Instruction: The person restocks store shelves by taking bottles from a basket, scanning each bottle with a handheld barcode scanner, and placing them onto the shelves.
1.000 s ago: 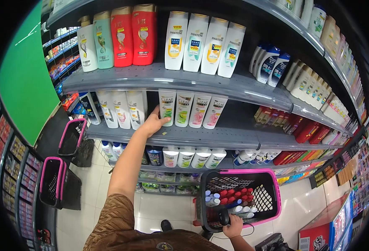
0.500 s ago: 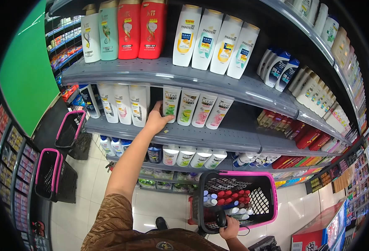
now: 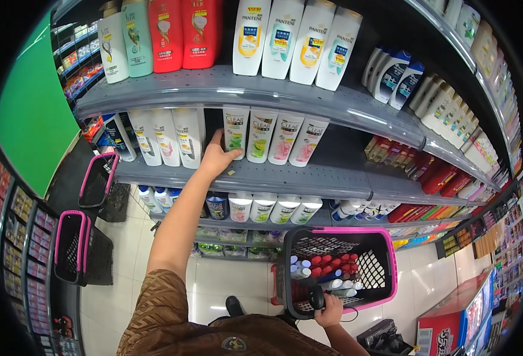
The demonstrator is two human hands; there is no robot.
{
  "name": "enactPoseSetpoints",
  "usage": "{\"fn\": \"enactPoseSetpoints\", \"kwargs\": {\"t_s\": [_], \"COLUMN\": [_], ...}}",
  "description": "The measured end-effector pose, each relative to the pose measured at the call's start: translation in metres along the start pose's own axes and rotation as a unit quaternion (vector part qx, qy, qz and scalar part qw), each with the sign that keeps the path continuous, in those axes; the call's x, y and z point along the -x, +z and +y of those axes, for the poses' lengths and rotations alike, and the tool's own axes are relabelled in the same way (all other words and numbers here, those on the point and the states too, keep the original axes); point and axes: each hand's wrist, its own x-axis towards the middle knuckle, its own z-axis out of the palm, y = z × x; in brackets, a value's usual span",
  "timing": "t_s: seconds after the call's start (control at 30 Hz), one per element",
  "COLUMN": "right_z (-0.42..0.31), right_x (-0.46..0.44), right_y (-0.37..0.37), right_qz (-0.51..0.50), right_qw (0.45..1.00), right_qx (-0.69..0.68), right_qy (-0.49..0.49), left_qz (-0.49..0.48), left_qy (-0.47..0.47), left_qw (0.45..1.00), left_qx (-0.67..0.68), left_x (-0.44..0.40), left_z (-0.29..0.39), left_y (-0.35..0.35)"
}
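My left hand (image 3: 216, 159) reaches onto the middle shelf at a white Clear shampoo bottle (image 3: 236, 132) with a green leaf print. The thumb lies across its lower front and the fingers run along its left side, partly hidden. The bottle stands upright at the left end of a row of Clear bottles (image 3: 286, 137). Low down, my right hand (image 3: 331, 311) is closed round a black, rounded handle-like piece (image 3: 316, 296) at the near rim of a black shopping basket (image 3: 396, 267) with a pink edge. Red-capped bottles (image 3: 332, 261) and several pale bottles (image 3: 347, 285) lie inside the basket.
White Pantene bottles (image 3: 188, 139) stand left of my left hand, across a narrow dark gap. The upper shelf edge (image 3: 243, 98) overhangs the row. Two more pink-handled baskets (image 3: 98, 249) stand on the floor at left. A red box (image 3: 442, 333) is at lower right.
The view has tilted, so the shelves sit higher in the picture. My left hand stays at the same Clear bottle, and my right hand stays on the black piece at the basket.
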Motion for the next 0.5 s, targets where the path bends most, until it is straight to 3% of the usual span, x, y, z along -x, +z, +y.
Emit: {"fn": "enactPoseSetpoints", "kwargs": {"t_s": [0.2,0.3,0.4,0.47,0.5], "right_z": [0.002,0.006,0.002,0.003,0.002], "right_x": [0.003,0.001,0.002,0.000,-0.003], "right_y": [0.000,0.002,-0.004,-0.005,-0.007], "right_qz": [0.019,0.028,0.025,0.027,0.019], "right_qw": [1.000,1.000,0.999,1.000,1.000], "right_qx": [-0.015,-0.009,-0.020,-0.014,-0.018], "right_qy": [0.001,0.003,0.010,-0.005,-0.005], "left_qz": [0.010,0.103,0.163,0.176,0.154], "left_qy": [-0.006,0.057,0.090,0.172,0.228], "left_qw": [0.993,0.974,0.977,0.934,0.921], "left_qx": [-0.121,-0.194,-0.104,-0.260,-0.276], "left_x": [0.011,0.010,0.027,0.063,0.083], "left_z": [0.030,0.030,0.022,0.044,0.051], "left_y": [0.007,0.013,0.021,0.033,0.041]}}
